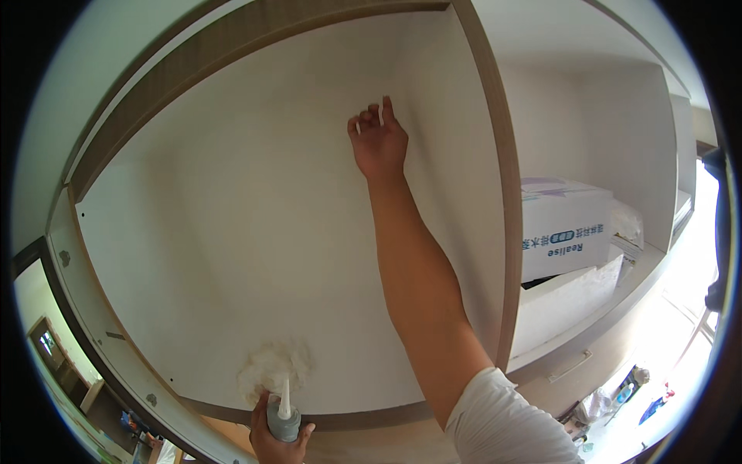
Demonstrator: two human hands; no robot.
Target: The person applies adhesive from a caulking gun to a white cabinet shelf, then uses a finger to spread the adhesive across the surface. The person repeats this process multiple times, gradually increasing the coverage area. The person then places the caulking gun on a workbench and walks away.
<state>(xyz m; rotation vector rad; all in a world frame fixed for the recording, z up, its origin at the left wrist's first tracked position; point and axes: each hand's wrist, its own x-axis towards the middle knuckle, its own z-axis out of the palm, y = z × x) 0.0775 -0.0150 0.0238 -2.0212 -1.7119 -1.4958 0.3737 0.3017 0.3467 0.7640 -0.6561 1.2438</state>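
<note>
Near the bottom edge, my left hand (280,450) wraps round a grey sealant tube (283,428) with a tapered white nozzle (286,398) pointing up. Just beyond the nozzle, a cloudy beige patch (267,363) marks the white panel of an open cabinet (255,201) with brown edging. My right arm, in a short white sleeve, stretches far up into this cabinet. At its end my right hand (381,151) has its fingers apart and partly bent, close to the upper right inner corner. Nothing shows in it; whether the fingertips touch the panel, I cannot tell.
A brown upright (498,162) divides the cabinet from an open compartment on the right. In there, a white printed carton (564,232) rests beside a white foam box (568,301) and plastic-wrapped things (626,224). Cluttered goods (610,402) lie below at the lower right.
</note>
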